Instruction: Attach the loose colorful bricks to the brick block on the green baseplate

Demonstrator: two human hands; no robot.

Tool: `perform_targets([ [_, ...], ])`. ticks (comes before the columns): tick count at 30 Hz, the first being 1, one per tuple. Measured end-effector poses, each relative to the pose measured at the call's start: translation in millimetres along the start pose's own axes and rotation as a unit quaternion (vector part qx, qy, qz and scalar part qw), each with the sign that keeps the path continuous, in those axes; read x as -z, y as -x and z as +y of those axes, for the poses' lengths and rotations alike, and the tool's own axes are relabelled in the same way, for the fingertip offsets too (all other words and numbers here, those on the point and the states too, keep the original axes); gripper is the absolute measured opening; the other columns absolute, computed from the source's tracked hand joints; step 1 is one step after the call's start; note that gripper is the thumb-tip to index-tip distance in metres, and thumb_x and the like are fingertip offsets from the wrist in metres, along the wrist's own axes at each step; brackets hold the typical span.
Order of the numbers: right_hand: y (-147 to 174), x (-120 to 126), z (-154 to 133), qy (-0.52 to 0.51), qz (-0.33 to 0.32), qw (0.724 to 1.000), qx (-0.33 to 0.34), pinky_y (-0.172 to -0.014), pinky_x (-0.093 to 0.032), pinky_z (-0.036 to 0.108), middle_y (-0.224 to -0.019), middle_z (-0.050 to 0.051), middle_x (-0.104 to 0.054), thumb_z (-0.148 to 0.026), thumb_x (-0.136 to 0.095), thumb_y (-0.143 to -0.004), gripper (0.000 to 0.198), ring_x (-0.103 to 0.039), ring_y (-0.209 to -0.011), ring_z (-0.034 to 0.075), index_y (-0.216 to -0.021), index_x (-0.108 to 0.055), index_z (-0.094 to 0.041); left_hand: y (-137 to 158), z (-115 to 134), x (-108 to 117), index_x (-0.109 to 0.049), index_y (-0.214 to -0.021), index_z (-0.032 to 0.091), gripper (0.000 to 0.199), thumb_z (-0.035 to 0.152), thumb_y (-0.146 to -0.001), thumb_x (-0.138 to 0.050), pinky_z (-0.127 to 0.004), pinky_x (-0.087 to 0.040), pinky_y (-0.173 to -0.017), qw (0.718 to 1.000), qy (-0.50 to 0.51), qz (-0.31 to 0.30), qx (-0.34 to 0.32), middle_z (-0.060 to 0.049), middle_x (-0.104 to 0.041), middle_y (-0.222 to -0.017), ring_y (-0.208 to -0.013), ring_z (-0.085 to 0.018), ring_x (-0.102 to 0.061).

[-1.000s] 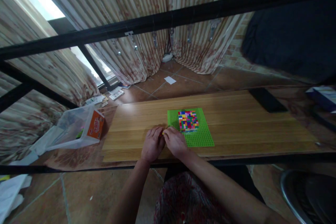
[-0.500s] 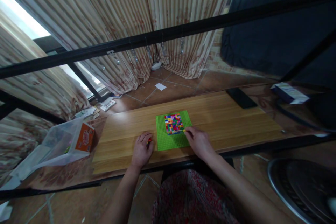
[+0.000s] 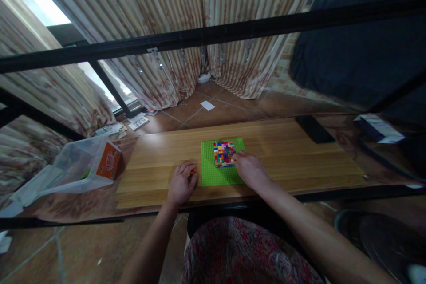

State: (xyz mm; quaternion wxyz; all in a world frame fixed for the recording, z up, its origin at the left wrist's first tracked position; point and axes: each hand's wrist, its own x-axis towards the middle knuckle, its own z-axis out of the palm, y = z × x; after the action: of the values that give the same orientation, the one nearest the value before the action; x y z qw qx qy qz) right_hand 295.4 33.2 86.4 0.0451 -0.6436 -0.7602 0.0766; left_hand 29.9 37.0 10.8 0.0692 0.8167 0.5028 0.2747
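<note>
The left hand point(image 3: 181, 183) clasps a red piece point(image 3: 192, 172); the right hand point(image 3: 250, 168), grip hidden, is at the brick block point(image 3: 222, 154)'s right edge.

Wht paper point(image 3: 207, 105) on brn flr point(image 3: 229, 103)

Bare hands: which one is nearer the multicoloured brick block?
The right hand, at the block; the left hand lies left of the green studded plastic baseplate.

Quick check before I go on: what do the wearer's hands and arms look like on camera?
The left hand and right hand are ungloved. Both forearms show no sleeve, watch or cable. Rings are too small to tell. Below, a red-and-grey patterned garment shows.
</note>
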Motion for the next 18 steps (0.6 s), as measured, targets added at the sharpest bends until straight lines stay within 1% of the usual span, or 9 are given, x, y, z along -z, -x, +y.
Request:
perform_targets([
  [5,-3,-4,2,0.005,0.015,1.0,-0.005,-0.067,-0.041,0.028,-0.096,0.008,-0.067,-0.02,-0.036,-0.099,0.029,-0.063,-0.081,0.019,-0.098,-0.065,-0.018,1,0,-1,-0.061,-0.111,0.02,0.024,0.026,-0.09,-0.051,-0.041,-0.048,-0.099,1.0,0.003,-0.003,0.005,-0.008,-0.065,-0.116,-0.113,-0.023,-0.057],
  [8,-3,-8,3,-0.001,0.032,0.999,-0.007,-0.066,-0.04,0.027,-0.096,0.008,-0.066,-0.021,-0.037,-0.099,0.028,-0.063,-0.08,0.018,-0.097,-0.065,-0.018,1,0,-1,-0.061,-0.111,0.021,0.024,0.027,-0.09,-0.052,-0.042,-0.048,-0.1,1.0,0.009,-0.006,0.008,-0.008,-0.065,-0.117,-0.113,-0.023,-0.057],
  [14,-2,-15,4,-0.049,0.082,0.995,0.032,-0.072,-0.043,0.026,-0.092,0.007,-0.066,-0.016,-0.038,-0.098,0.028,-0.061,-0.082,0.017,-0.092,-0.066,-0.018,0,3,0,-0.062,-0.111,0.02,0.025,0.026,-0.09,-0.051,-0.044,-0.047,-0.101,1.0,0.02,-0.006,0.015,-0.009,-0.064,-0.117,-0.113,-0.024,-0.056],
  [18,1,-22,6,-0.091,0.119,0.988,0.034,-0.074,-0.044,0.027,-0.09,0.007,-0.066,-0.016,-0.04,-0.097,0.027,-0.061,-0.08,0.017,-0.09,-0.066,-0.018,0,3,-1,-0.062,-0.111,0.02,0.025,0.026,-0.09,-0.051,-0.044,-0.048,-0.101,1.0,0.022,-0.003,0.015,-0.009,-0.064,-0.118,-0.114,-0.024,-0.055],
])
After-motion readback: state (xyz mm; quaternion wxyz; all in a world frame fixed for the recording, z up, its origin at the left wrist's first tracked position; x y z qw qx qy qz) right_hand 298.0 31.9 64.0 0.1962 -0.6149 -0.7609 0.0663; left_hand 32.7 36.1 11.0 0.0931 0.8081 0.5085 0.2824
